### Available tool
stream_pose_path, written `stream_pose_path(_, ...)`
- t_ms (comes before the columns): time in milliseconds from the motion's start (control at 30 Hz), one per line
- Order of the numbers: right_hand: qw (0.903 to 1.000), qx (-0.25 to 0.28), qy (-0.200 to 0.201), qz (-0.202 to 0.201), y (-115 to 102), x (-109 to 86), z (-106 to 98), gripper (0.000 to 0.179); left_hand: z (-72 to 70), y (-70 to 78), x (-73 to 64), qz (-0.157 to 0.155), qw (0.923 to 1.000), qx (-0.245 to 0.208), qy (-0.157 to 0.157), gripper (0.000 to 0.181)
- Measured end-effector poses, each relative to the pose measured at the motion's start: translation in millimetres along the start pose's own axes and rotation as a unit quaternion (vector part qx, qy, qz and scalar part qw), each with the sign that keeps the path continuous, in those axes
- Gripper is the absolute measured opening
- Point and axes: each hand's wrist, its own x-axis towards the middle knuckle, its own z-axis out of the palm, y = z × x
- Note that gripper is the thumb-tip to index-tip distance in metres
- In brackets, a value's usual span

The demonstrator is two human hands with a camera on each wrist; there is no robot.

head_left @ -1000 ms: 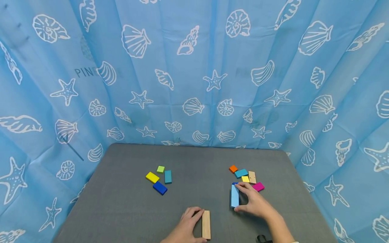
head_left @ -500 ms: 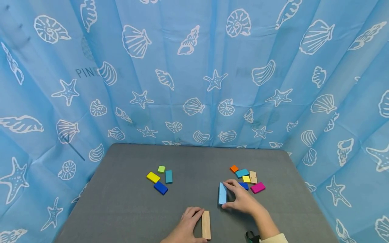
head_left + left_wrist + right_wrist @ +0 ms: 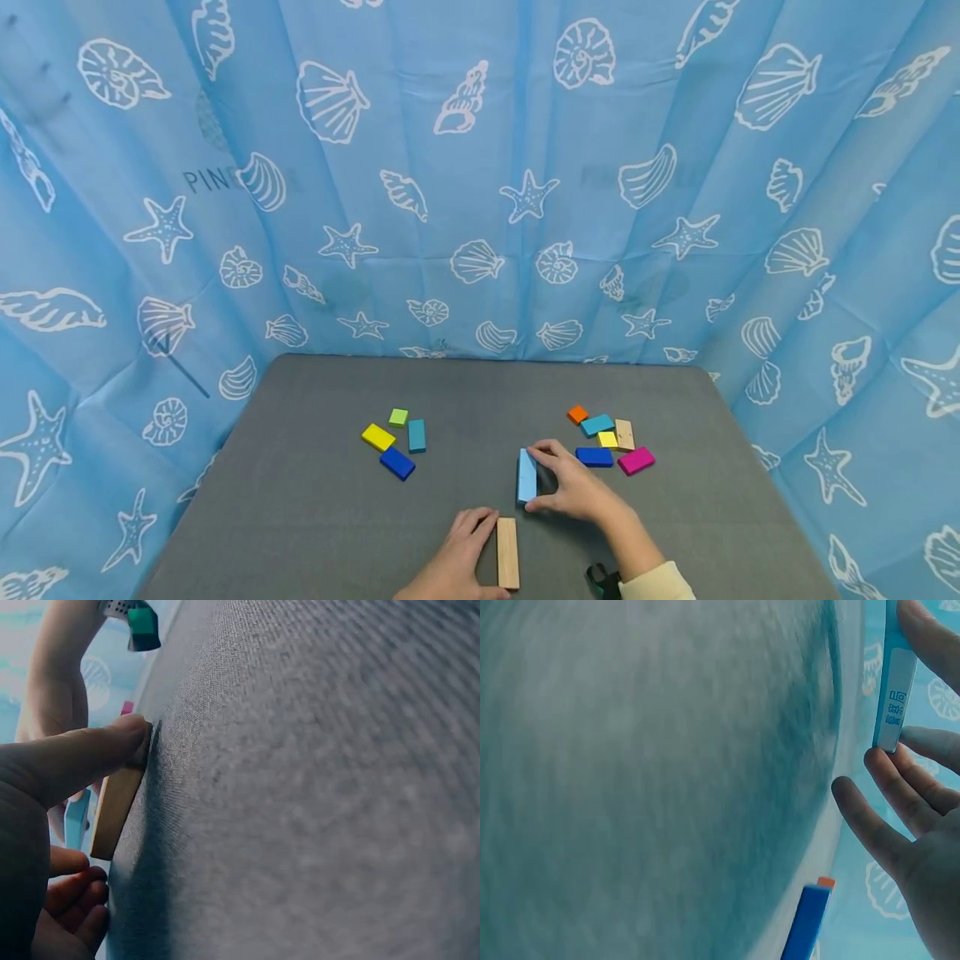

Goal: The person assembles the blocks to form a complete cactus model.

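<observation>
My left hand (image 3: 453, 560) holds a plain wooden block (image 3: 507, 553) lengthwise near the front of the table, thumb at its near end and fingers at its far end. In the left wrist view this wooden block (image 3: 118, 806) lies along the grey cloth, with the thumb over one end. Ahead and slightly to the right, my right hand (image 3: 576, 492) pinches a long light blue block (image 3: 527, 477) by its two ends. Blue printed characters show on the light blue block (image 3: 897, 701) in the right wrist view.
At left on the grey table (image 3: 300, 517) lie yellow (image 3: 377, 437), lime green (image 3: 398, 417), teal (image 3: 417, 435) and dark blue (image 3: 397, 463) blocks. Another group at right includes orange (image 3: 577, 414), magenta (image 3: 636, 461) and blue (image 3: 595, 457) blocks. A shell-patterned curtain (image 3: 480, 208) surrounds the table.
My right hand has carried the light blue block leftward, away from the right group, uncovering the blue block there. My left hand and the wooden block have stayed in place.
</observation>
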Motion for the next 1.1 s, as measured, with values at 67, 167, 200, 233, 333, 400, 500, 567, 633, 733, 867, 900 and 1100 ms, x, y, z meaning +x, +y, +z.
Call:
stream_pose_path(67, 1.0, -0.002, -0.003, -0.007, -1.3, 2.2, 2.8, 0.088, 0.2, -1.1, -0.3, 0.006, 1.0, 0.003, 0.003, 0.098)
stream_pose_path(167, 0.9998, -0.007, -0.011, -0.014, -3.9, 5.2, 6.4, 0.088, 1.3, -2.5, 0.2, 0.006, 1.0, 0.001, 0.006, 0.099)
stream_pose_path(200, 0.9997, -0.011, -0.014, -0.015, -5.2, 6.2, 7.2, 0.087, 1.9, -3.0, 0.4, 0.005, 1.0, 0.0, 0.006, 0.099)
stream_pose_path(233, 0.9996, -0.013, -0.016, -0.017, -6.2, 7.4, 8.0, 0.087, 2.2, -3.3, 1.1, 0.002, 1.0, -0.005, 0.005, 0.099)
stream_pose_path(333, 0.9994, -0.015, -0.022, -0.021, -8.9, 9.8, 10.0, 0.087, 2.8, -4.9, 2.5, -0.002, 0.9999, -0.015, 0.0, 0.099)
stream_pose_path(400, 0.9992, -0.015, -0.028, -0.022, -9.5, 10.7, 11.3, 0.088, 3.1, -5.9, 3.3, -0.004, 0.9998, -0.017, -0.004, 0.1)
stream_pose_path(500, 0.9988, -0.014, -0.039, -0.028, -9.7, 11.3, 13.7, 0.088, 3.5, -7.0, 4.5, -0.005, 0.9999, -0.013, -0.007, 0.102)
stream_pose_path(567, 0.9983, -0.015, -0.048, -0.029, -10.4, 12.1, 15.1, 0.088, 3.9, -7.4, 5.4, -0.011, 0.9999, -0.01, -0.009, 0.103)
stream_pose_path(633, 0.9978, -0.016, -0.057, -0.03, -11.2, 13.3, 16.3, 0.086, 4.4, -8.0, 5.9, -0.011, 0.9999, -0.008, -0.008, 0.104)
stream_pose_path(733, 0.9972, -0.018, -0.069, -0.021, -12.4, 14.8, 17.4, 0.085, 5.3, -7.8, 5.7, -0.011, 0.9999, -0.007, -0.006, 0.105)
stream_pose_path(867, 0.9967, -0.021, -0.078, -0.008, -13.5, 15.5, 17.8, 0.085, 6.7, -7.7, 5.2, -0.003, 1.0, -0.009, 0.0, 0.105)
stream_pose_path(900, 0.9965, -0.022, -0.081, -0.004, -13.8, 15.5, 17.9, 0.085, 7.0, -7.6, 5.0, -0.001, 1.0, -0.006, 0.002, 0.105)
stream_pose_path(1100, 0.996, -0.026, -0.086, -0.002, -15.2, 16.6, 19.0, 0.082, 7.5, -7.5, 4.1, 0.01, 0.9998, -0.007, 0.015, 0.103)
